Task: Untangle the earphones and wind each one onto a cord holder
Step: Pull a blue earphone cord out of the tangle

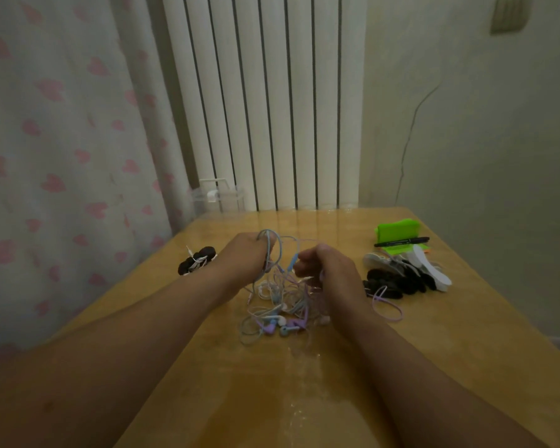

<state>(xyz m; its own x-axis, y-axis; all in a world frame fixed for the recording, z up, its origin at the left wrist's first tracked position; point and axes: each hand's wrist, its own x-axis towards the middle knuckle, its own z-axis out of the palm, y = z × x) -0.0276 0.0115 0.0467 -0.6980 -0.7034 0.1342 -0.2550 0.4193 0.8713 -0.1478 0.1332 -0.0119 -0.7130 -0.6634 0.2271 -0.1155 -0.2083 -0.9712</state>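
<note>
Left hand (249,255): raised above the worktop (227,389), fingers curled round a bunch of pale blue-grey cord loops that stand up over its knuckles.

Right hand (328,268): just beside the left, fingers curled inward and pinching strands of the same bundle. A blue inline control (293,261) hangs at its fingertips, and a lilac strand runs past its palm side.

Tangled earphones (278,305): one knotted mass of white, pale blue and lilac cords. It hangs from both hands and pools on the worktop between the wrists. Lilac and blue earbuds (282,325) lie at the near edge of the heap. One lilac loop (389,306) trails out to the right, past the right wrist.

Wound cord holder (197,260): dark, with a white cord wrapped on it. It lies on the worktop left of the left hand, apart from the tangle.

Spare cord holders (390,283): a heap of dark pieces right of the right hand, with white pieces (431,270) stacked just behind them.

Green object (397,230): at the far right of the worktop, with a black marker pen (401,242) lying across its front.

Clear plastic container (217,197): at the far left corner.

Backdrop: white ribbed radiator (265,101); curtain with pink hearts (52,124) to the left.
</note>
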